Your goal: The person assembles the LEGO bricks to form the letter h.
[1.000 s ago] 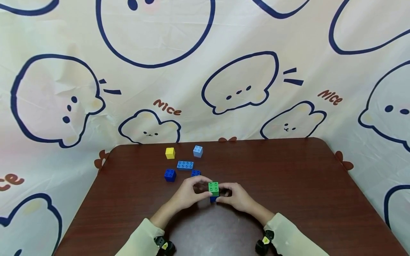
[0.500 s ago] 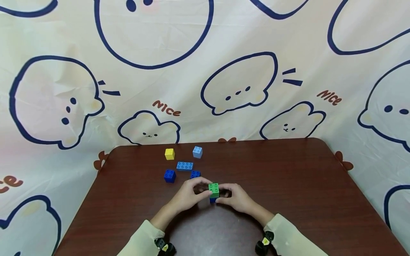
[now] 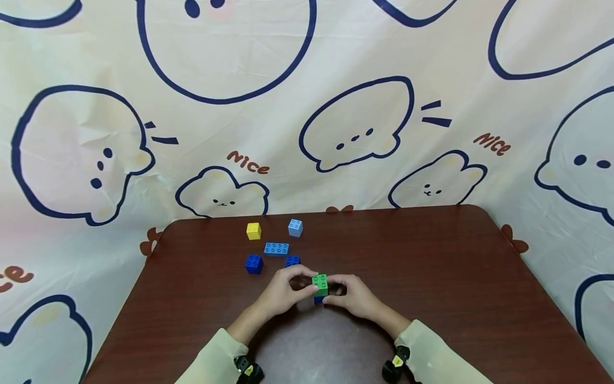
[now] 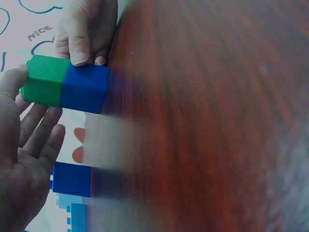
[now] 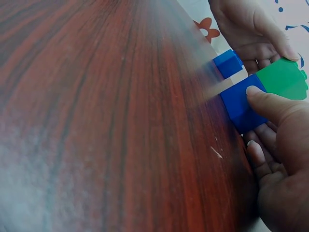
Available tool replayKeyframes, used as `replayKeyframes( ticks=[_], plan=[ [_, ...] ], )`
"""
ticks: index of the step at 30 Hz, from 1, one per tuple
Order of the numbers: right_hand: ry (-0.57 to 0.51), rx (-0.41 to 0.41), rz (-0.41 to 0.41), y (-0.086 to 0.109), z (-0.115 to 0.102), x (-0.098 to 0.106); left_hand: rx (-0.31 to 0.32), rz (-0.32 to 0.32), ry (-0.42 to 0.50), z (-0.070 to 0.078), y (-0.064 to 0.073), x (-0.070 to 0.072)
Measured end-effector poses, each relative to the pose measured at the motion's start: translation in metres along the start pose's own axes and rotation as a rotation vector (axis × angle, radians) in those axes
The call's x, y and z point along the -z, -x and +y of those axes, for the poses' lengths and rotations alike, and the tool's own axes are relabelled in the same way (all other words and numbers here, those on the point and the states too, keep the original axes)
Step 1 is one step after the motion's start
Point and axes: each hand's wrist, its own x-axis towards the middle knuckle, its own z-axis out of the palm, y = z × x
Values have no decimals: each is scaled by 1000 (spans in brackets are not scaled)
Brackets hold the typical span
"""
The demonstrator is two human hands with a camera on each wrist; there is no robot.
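Near the middle of the table, my left hand pinches a green block, while my right hand pinches the blue block directly beneath it. The head view shows the green's studded top but only a sliver of the blue; both wrist views reveal where their sides meet. Past my left hand sit a partly hidden dark blue block, another dark blue one, a long light-blue brick, a pale blue block and a yellow block. Both grips match those of a second ago.
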Motion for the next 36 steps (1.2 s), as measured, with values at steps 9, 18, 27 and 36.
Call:
replayKeyframes(
  ticks=[9,18,27,36],
  plan=[
    [7,0,-4,0,-1,-2,-48,-3,17,24,5,5],
    [7,4,-6,2,1,-3,-104,23,26,-20,4,-9],
    [4,-9,6,1,-1,0,-29,38,50,-22,2,-10],
    [1,-1,1,0,1,-1,-5,31,49,-22,3,-10]
  ],
)
